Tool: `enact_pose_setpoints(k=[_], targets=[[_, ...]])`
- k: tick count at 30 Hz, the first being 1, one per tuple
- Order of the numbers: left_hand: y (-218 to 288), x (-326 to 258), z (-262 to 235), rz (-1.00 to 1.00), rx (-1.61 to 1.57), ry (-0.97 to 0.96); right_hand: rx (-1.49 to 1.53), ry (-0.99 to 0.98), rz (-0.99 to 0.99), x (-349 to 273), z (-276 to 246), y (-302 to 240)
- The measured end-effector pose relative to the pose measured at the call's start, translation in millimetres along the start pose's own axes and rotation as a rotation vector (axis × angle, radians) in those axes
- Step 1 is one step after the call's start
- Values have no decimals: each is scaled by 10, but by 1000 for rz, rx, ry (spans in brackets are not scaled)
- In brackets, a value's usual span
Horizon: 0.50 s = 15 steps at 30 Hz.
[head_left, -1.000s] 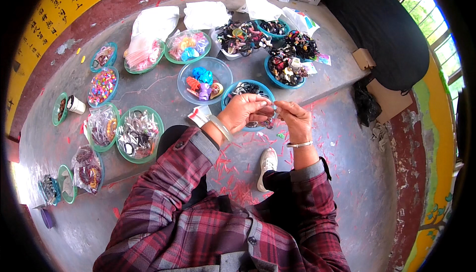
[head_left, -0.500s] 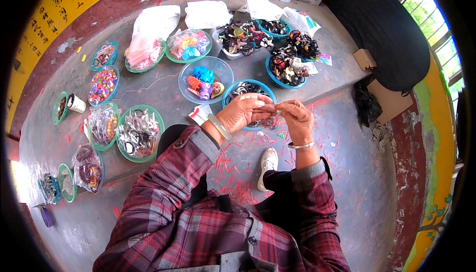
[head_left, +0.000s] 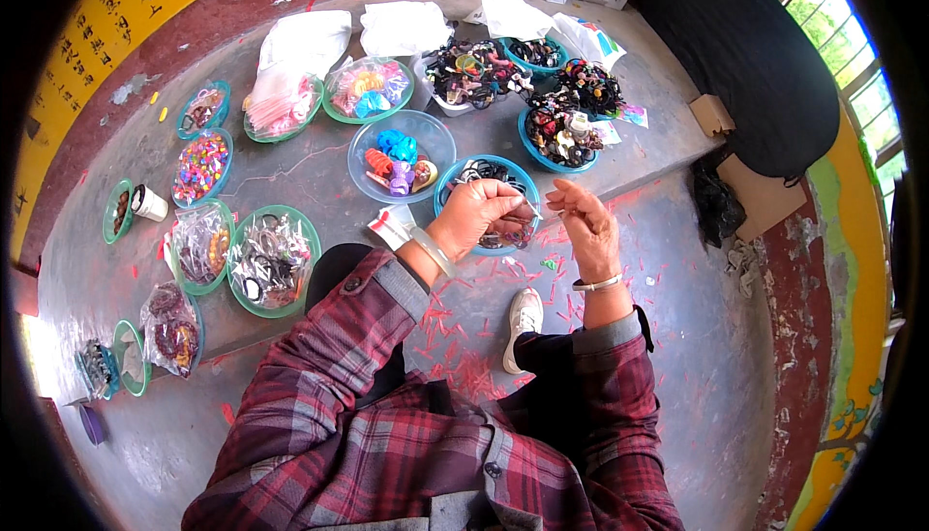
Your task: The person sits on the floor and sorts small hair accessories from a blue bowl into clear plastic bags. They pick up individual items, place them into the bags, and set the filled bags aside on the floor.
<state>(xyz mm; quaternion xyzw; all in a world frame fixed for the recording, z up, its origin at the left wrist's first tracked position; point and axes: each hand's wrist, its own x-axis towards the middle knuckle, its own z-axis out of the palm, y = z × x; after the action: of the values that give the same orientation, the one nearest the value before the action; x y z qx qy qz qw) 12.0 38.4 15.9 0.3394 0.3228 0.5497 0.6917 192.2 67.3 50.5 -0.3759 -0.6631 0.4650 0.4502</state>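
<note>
My left hand (head_left: 479,213) is closed in a pinch between thumb and index finger, above the near side of a blue basin (head_left: 455,171) of dark hair ties. A small pale bit shows at its fingertips, too small to name. Just to the right, my right hand (head_left: 586,228) has thumb and index finger drawn close together, the other fingers bent; what it holds, if anything, is too small to make out. Behind the left hand stands a clear basin (head_left: 360,129) with blue, orange and purple hair clips. A white and red packet (head_left: 391,226) lies beside my left wrist.
Green basins (head_left: 314,284) of bagged hair accessories stand at the left. Blue bowls (head_left: 530,149) of dark hair ties and white bags (head_left: 404,28) sit farther back. Red scraps (head_left: 464,376) litter the floor around my white shoe (head_left: 524,323). A cardboard box (head_left: 711,115) stands at the right.
My hands have drawn apart; before, their fingertips met over the blue basin. The right hand has shifted slightly right and its fingers have lifted.
</note>
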Motion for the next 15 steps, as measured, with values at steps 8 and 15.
enact_pose_setpoints(k=[8, 15], targets=[[-128, -11, 56, 78, 169, -69, 12, -123, 170, -4, 3, 194], [-111, -30, 45, 105, 179, -99, -166, -87, 99, -12, 2, 139]])
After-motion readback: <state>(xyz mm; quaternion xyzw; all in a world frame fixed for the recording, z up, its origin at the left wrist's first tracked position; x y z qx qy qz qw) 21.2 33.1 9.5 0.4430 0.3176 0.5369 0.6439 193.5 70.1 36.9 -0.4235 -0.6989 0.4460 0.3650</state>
